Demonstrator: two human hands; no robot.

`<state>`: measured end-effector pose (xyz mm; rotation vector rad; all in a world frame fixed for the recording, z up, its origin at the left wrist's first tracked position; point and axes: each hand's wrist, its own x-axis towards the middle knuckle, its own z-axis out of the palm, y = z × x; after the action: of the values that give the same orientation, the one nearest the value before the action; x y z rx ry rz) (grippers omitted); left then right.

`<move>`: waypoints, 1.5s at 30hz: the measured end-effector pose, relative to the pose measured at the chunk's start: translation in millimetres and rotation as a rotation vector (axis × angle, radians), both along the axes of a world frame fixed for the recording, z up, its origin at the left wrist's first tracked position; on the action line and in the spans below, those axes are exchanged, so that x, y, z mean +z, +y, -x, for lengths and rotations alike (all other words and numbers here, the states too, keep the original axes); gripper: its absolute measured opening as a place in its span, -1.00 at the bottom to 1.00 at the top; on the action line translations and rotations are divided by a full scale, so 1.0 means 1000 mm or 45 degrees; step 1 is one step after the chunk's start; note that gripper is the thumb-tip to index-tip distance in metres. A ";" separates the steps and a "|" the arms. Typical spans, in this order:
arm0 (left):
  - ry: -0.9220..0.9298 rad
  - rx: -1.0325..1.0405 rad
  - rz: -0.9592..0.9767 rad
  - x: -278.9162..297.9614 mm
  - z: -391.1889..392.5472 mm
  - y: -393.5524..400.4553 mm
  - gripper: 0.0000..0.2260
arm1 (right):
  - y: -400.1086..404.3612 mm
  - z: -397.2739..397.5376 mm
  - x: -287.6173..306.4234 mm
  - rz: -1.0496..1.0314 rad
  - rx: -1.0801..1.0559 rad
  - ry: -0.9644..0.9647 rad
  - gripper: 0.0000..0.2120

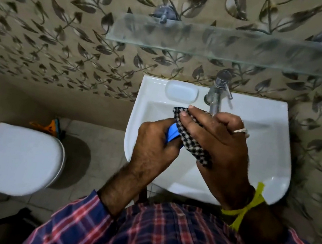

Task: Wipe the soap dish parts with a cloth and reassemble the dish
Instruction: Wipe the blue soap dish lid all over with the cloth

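Note:
Over the white sink, my left hand grips a blue soap dish part; only a small strip of it shows between the fingers and the cloth. My right hand presses a black-and-white checked cloth against that blue part, fingers spread flat over the cloth. A white oval soap dish part lies apart on the sink's back ledge, left of the tap.
The sink hangs on a leaf-patterned wall, with a chrome tap at its back and a glass shelf above. A white toilet stands at the left, with an orange and blue brush behind it.

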<state>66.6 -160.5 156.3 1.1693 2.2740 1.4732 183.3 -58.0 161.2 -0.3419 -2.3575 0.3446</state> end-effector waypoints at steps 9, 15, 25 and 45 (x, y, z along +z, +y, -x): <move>0.011 0.017 0.020 0.007 0.012 -0.014 -0.89 | -0.014 0.013 0.007 0.136 0.080 0.051 -0.71; -0.139 0.078 -0.025 0.009 0.015 -0.010 -0.79 | -0.007 0.020 0.012 0.236 0.015 -0.079 -0.61; -0.234 0.079 -0.087 0.009 0.023 -0.013 -0.84 | -0.013 0.021 0.011 0.221 0.040 -0.095 -0.56; -0.545 0.126 -0.446 -0.005 0.013 -0.006 -0.82 | -0.011 0.022 0.013 0.587 -0.059 0.048 -0.56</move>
<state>53.2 -166.5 151.3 0.7221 1.8570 1.9931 160.9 -68.8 173.8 -0.5977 -2.2112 0.8671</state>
